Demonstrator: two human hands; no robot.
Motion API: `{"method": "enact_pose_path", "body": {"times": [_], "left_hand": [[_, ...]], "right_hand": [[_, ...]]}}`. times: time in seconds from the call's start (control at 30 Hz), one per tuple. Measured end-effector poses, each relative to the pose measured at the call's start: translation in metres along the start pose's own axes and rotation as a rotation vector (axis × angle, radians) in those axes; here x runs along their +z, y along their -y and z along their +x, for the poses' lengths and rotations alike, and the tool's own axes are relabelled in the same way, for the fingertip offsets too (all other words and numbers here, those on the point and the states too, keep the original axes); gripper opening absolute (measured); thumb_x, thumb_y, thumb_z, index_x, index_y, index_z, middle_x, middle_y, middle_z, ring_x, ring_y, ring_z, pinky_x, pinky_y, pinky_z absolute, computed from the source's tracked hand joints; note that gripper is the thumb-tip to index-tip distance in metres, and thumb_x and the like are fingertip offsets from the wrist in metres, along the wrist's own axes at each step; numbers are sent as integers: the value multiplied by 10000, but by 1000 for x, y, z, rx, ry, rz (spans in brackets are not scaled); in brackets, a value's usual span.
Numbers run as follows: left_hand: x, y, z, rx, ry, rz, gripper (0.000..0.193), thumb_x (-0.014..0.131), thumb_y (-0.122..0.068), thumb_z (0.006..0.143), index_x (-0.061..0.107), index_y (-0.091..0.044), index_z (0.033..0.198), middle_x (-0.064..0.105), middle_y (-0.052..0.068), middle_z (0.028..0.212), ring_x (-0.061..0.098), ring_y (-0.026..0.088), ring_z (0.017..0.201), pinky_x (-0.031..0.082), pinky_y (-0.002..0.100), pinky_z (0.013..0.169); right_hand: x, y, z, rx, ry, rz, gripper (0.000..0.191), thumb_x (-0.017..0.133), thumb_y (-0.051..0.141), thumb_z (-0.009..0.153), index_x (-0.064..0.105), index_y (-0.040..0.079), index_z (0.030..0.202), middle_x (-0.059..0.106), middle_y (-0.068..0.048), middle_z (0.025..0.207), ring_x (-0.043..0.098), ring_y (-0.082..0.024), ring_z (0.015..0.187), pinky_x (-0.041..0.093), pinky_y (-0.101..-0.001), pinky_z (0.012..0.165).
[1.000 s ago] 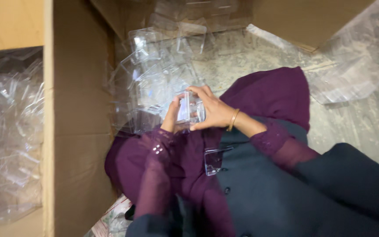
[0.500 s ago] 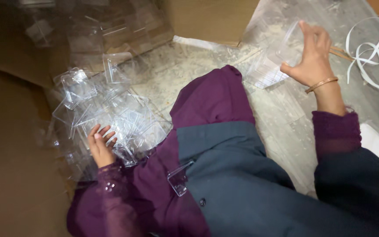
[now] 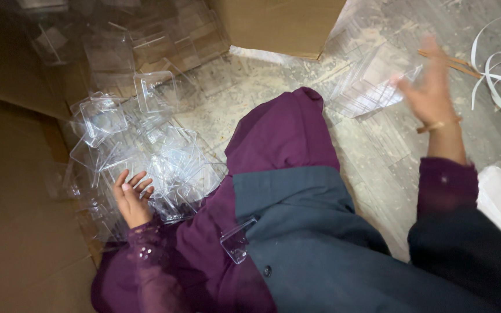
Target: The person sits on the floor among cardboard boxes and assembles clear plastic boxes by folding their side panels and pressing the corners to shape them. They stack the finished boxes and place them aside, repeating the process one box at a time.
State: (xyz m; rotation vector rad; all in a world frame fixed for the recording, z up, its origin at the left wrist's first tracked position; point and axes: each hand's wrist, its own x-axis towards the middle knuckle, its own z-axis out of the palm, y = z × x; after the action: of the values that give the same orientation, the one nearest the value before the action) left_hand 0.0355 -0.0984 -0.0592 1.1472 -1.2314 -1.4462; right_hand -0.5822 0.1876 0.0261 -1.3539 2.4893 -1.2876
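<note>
- A large brown cardboard carton (image 3: pixel 24 232) is seen at the left of the head view, with a second brown cardboard flap (image 3: pixel 279 26) at the top centre.
- A worn, pale grey floor (image 3: pixel 378 150) is seen between and to the right of them.
- A purple garment under a grey-blue jacket (image 3: pixel 297 232) fills the lower centre; one small clear plastic piece (image 3: pixel 237 240) lies on it.
- A loose heap of small clear square plastic boxes and lids (image 3: pixel 140 145) is spread from the carton's edge onto the floor, at the left.
- A separate group of clear plastic boxes (image 3: pixel 372 87) is noted on the floor at the upper right, well apart from the heap.
- A white flat strap, looped (image 3: pixel 497 64), lies at the far right, beside thin brown strips.
- The right hand (image 3: pixel 433 95) is raised just beside the upper-right group, to its right. It is motion-blurred; the fingers appear spread, with nothing seen held. Contact with the boxes cannot be told.
- The left hand (image 3: pixel 131 197) is laid at the heap's lower edge, fingers (image 3: pixel 137 182) loosely bent over the clear pieces, touching them. Whether one is gripped cannot be told.
- Deciding relation: the heap lies up and to the right of the left hand, directly under its fingertips; the left hand is far nearer to it. The square boxes show no marked long axis.
</note>
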Motion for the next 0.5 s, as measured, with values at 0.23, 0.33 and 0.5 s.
{"method": "enact_pose_path", "body": {"times": [0.23, 0.33, 0.5], "left_hand": [[-12, 6, 0, 15, 3, -51, 424, 386, -297, 1155, 391, -71, 1514, 614, 183, 1334, 631, 207, 1075, 534, 357, 918], [-15, 6, -2, 4, -8, -29, 420, 387, -295, 1152, 398, -72, 1507, 613, 178, 1326, 634, 209, 1072, 533, 358, 914], [-21, 9, -5, 1, -13, 1, 412, 392, -296, 1144, 417, -75, 1491, 615, 174, 1315, 639, 216, 1084, 540, 358, 923]], "right_hand": [[85, -73, -71, 713, -38, 269, 1046, 786, 14, 716, 219, 78, 1593, 547, -146, 1381, 589, -248, 1205, 559, -417, 916], [138, -75, -81, 496, -130, 190, 951, 931, 120, 709, 387, -18, 1477, 559, -215, 1409, 605, -308, 1234, 534, -415, 1009], [168, -56, -59, 535, -269, 122, 934, 950, 181, 688, 419, -73, 1413, 584, -228, 1367, 603, -331, 1253, 476, -380, 1099]]}}
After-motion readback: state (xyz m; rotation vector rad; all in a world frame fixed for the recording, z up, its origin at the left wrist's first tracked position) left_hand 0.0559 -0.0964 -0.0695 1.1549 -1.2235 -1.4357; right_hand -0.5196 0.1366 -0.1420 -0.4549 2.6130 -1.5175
